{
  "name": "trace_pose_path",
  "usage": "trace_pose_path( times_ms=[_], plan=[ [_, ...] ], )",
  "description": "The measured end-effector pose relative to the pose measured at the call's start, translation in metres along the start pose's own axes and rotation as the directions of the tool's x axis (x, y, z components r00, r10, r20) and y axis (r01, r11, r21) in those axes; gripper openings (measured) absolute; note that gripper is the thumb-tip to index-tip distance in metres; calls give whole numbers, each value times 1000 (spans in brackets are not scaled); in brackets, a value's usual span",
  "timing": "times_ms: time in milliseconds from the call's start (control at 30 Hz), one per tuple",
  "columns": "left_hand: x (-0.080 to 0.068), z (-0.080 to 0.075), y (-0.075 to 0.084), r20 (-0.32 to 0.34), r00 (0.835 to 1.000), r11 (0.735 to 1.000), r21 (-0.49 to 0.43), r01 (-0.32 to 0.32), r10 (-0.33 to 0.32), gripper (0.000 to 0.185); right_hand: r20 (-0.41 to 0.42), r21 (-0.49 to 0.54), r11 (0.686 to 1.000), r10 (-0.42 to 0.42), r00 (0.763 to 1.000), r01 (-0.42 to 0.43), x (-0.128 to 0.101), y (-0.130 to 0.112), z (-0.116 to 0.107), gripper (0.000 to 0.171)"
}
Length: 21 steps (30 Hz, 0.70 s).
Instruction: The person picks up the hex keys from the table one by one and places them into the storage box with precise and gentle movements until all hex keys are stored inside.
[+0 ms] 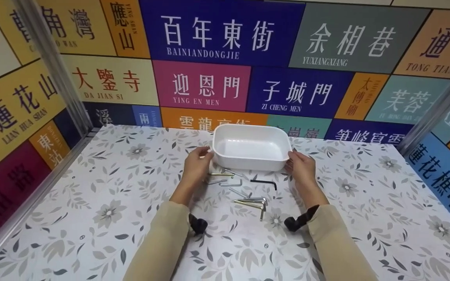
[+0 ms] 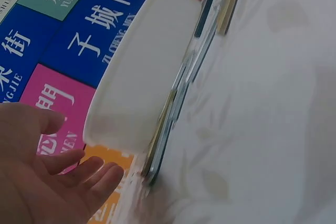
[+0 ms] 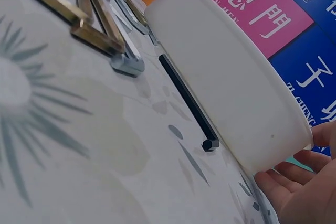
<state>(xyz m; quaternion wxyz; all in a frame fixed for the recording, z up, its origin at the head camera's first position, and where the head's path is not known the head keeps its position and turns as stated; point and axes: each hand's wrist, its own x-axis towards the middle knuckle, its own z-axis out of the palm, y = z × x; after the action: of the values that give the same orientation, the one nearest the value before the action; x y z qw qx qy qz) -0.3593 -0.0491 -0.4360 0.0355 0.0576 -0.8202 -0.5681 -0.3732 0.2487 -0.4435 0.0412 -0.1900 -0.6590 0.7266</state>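
A white, rounded rectangular plastic container (image 1: 250,164) sits toward the far side of the table, its inside bare. My left hand (image 1: 198,166) is at its left end; in the left wrist view the thumb and fingers (image 2: 107,179) are spread and relaxed, close beside the container's end. At the other end my right hand (image 1: 302,166) holds the container, thumb at the rim and fingers against the lower edge. In front of it lie a black hex key (image 1: 264,181), silver hex keys (image 1: 231,184) and brass-coloured hex keys (image 1: 248,203), several overlapping in a loose pile.
The table (image 1: 131,234) wears a white cloth printed with grey leaves and flowers. Behind it rises a wall of coloured sign panels (image 1: 205,86), with metal posts at the left and right corners. Black wrist cameras (image 1: 198,225) sit at both beige cuffs.
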Motion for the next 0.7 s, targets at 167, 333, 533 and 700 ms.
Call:
trace_pose_path(
  times_ms=[167,333,533,700],
  plan=[
    [-3,-14,-8,-98,994,970,242,-18,43,22,0,-3,1000,0,1000,0,-1,1,0,53],
    [-5,-19,-14,-72,997,942,336,13,12,16,-2,40,999,15,1000,-14,-2,1,3,53],
    [-6,-12,-13,-53,995,924,369,97,-83,18,36,103,994,44,998,-47,-3,0,4,54],
    [-6,-2,-15,-47,997,910,406,82,-69,18,51,109,993,46,998,-52,-5,2,-3,54]
  ],
)
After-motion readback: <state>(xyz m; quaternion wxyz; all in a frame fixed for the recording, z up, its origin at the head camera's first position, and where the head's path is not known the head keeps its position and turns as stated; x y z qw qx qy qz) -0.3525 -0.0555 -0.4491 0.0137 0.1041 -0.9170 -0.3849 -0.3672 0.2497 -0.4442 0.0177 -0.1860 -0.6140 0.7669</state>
